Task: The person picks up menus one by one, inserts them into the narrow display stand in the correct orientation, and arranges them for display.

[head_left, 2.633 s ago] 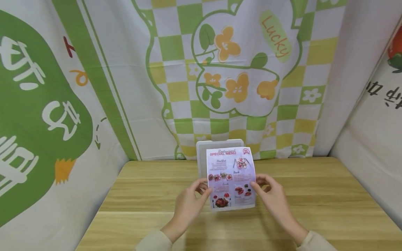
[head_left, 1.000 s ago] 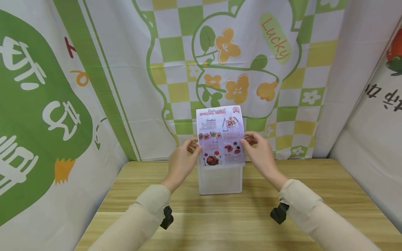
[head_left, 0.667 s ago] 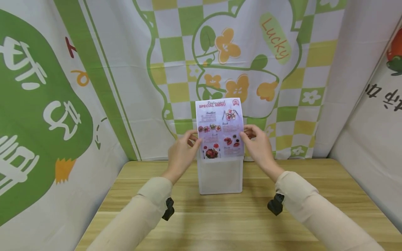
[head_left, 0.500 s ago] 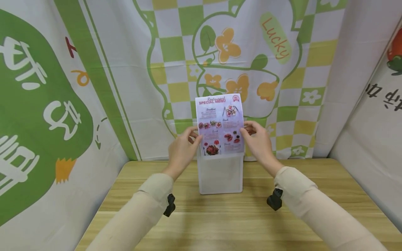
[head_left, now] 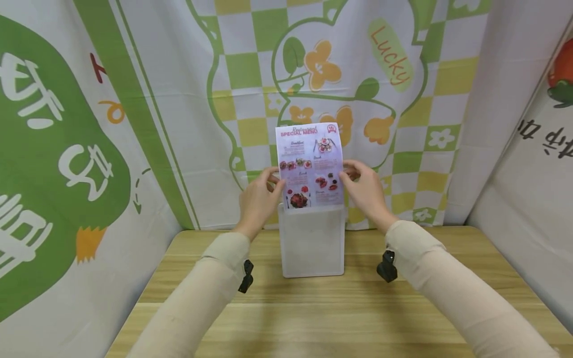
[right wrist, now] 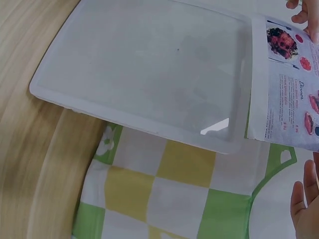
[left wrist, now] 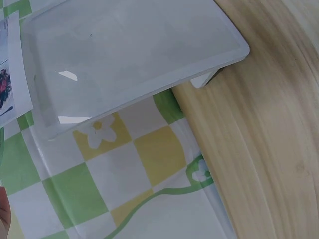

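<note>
A printed restaurant menu sheet (head_left: 309,166) is held up at its two side edges. My left hand (head_left: 259,201) pinches its left edge, and my right hand (head_left: 364,191) pinches the right one. Directly below stands a white upright sign holder (head_left: 312,243) with a pale panel and raised rim, propped on the table. The menu's lower edge overlaps the holder's top edge in the head view. From the right wrist, the bottom edge of the menu (right wrist: 291,89) appears at the top end of the holder (right wrist: 139,74). Only a sliver of the left hand (left wrist: 4,214) shows in the left wrist view.
The sign holder rests on a wooden table (head_left: 309,318). Behind it hangs a green and yellow checked cloth (head_left: 250,134), close to the table's far edge. Printed white cloths (head_left: 147,199) flank the table. A black wrist camera (head_left: 387,266) hangs from the right sleeve.
Both hands have raised the menu from in front of the holder to its top, still gripping the same edges. Over the last half second it has risen a little further, baring more of the holder.
</note>
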